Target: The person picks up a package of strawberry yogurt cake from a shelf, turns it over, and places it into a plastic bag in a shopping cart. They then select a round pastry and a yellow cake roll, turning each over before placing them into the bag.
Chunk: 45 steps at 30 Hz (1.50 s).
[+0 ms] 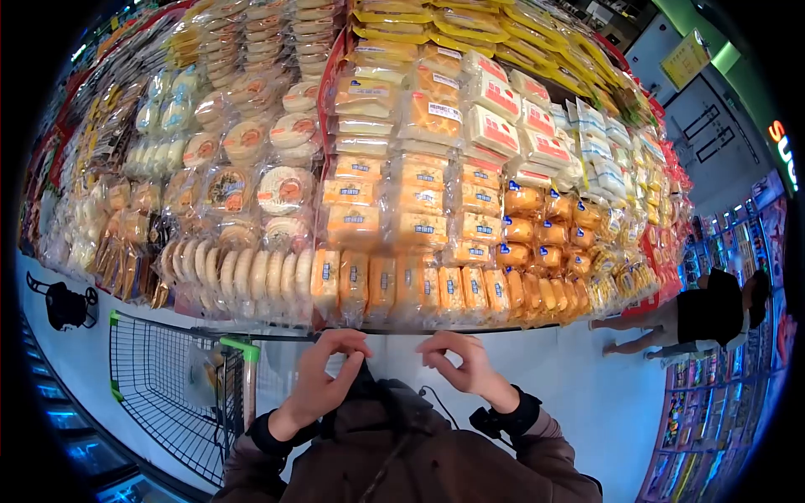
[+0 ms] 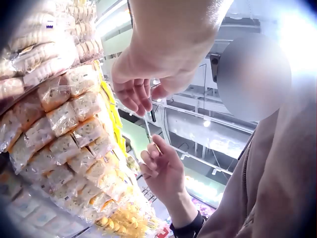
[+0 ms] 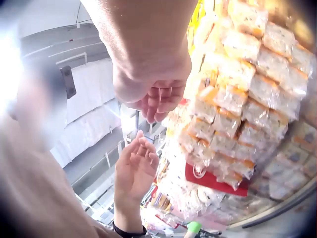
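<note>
Both hands hang in the air in front of the body, apart from each other, with nothing in them. In the head view the left hand [image 1: 325, 379] is near the front edge of the display, its fingers loosely bent. The right hand [image 1: 464, 365] faces it, fingers also loosely bent and pointing inward. Orange-and-white packaged cakes [image 1: 381, 281] stand in a row just beyond the hands, touched by neither. The left wrist view shows the left hand [image 2: 153, 64] above and the right hand [image 2: 166, 173] below; the right wrist view shows the right hand [image 3: 148, 74] and the left [image 3: 133, 173].
A shopping cart [image 1: 168, 369] with green corners stands at the left, below the display. Round packaged pastries [image 1: 243, 272] and white-and-red packs [image 1: 495, 130] fill the display. A person in black [image 1: 713, 314] is at the right, beside stocked shelves [image 1: 704, 419]. A stroller-like object [image 1: 65, 306] is far left.
</note>
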Tool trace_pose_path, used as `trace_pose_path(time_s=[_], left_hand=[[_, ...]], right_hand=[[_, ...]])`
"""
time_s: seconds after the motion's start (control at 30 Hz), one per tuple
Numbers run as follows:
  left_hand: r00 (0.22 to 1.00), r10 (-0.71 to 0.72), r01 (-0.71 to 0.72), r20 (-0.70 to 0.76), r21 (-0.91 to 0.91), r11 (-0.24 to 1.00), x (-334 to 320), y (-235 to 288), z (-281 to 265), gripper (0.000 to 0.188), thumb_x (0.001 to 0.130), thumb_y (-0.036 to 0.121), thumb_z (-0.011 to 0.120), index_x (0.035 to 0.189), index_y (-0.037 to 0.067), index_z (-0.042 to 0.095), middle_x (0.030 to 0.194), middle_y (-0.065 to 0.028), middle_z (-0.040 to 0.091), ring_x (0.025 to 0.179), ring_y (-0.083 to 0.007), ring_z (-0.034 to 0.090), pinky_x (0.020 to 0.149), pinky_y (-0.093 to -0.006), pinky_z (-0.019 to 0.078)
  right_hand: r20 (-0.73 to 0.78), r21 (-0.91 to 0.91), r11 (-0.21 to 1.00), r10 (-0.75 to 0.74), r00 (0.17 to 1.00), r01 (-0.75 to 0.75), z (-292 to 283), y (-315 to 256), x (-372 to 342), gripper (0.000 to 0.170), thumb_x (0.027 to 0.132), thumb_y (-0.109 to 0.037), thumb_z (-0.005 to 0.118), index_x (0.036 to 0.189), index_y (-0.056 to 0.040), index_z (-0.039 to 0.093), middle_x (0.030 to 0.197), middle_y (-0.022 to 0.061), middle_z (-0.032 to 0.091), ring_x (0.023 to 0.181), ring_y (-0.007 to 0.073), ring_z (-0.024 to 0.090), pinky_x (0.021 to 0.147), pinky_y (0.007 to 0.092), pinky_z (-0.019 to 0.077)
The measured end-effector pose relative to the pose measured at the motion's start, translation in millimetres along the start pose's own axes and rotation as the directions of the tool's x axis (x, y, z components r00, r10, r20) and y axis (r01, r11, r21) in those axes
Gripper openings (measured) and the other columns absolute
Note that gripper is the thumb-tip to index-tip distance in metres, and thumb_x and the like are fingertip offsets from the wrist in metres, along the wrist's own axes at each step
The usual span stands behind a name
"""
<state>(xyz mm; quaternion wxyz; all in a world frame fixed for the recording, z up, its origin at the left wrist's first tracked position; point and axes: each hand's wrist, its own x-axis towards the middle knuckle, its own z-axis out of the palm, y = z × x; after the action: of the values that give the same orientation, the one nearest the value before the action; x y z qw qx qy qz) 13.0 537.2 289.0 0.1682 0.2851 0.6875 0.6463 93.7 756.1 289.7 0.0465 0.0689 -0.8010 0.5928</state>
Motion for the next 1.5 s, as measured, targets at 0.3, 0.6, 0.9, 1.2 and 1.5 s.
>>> trace_pose_path(time_s=[0.3,0.6,0.9,1.2,1.5], left_hand=[[0.997,0.059,-0.058,0.059,-0.016,0.998,46,-3,3,0.020,0.082,0.001,0.050,0.103,-0.001,0.048,0.084,-0.0078,0.058,0.078,-0.0141,0.057,0.071,-0.0265,0.0442],[0.998,0.055,-0.055,0.002,-0.041,0.998,61,-1,37,0.024,0.083,0.002,0.051,0.107,0.000,0.047,0.085,-0.0078,0.059,0.078,-0.0142,0.058,0.072,-0.0260,0.0452],[0.999,0.000,0.010,0.042,-0.243,0.970,74,10,85,0.027,0.083,-0.004,0.044,0.110,0.001,0.042,0.086,-0.0074,0.055,0.080,-0.0148,0.055,0.070,-0.0262,0.0426],[0.999,-0.039,0.038,0.003,-0.290,0.956,72,12,131,0.034,0.082,-0.009,0.040,0.113,0.004,0.041,0.086,-0.0077,0.057,0.080,-0.0140,0.055,0.072,-0.0248,0.0410],[0.999,-0.034,0.034,0.004,-0.279,0.960,74,11,151,0.029,0.085,-0.004,0.043,0.113,0.003,0.041,0.086,-0.0072,0.057,0.081,-0.0120,0.055,0.072,-0.0237,0.0425]], right_hand=[[-0.312,-0.117,0.990,0.036,0.949,-0.076,-64,7,15,0.015,0.084,-0.003,0.051,0.096,0.0007,0.058,0.076,0.0053,0.058,0.065,0.0096,0.055,0.056,0.0205,0.0419],[-0.393,-0.590,0.802,-0.185,0.901,-0.092,-214,-6,90,0.018,0.080,-0.010,0.058,0.096,-0.0019,0.058,0.086,0.0058,0.059,0.073,0.0117,0.055,0.064,0.0242,0.0447],[-0.036,-0.948,0.317,-0.082,0.996,-0.008,-329,33,145,0.055,0.073,-0.026,0.065,0.121,-0.0096,0.043,0.117,0.0146,0.049,0.110,0.0307,0.046,0.092,0.0371,0.0381],[0.068,-0.984,0.166,0.042,0.997,0.060,-337,55,167,0.069,0.066,-0.030,0.067,0.124,-0.0097,0.037,0.115,0.0126,0.048,0.107,0.0301,0.047,0.088,0.0377,0.0404],[0.079,-0.973,0.213,-0.059,0.995,0.090,-340,62,162,0.063,0.067,-0.024,0.066,0.122,-0.0116,0.037,0.108,0.0150,0.050,0.102,0.0330,0.048,0.085,0.0390,0.0414]])
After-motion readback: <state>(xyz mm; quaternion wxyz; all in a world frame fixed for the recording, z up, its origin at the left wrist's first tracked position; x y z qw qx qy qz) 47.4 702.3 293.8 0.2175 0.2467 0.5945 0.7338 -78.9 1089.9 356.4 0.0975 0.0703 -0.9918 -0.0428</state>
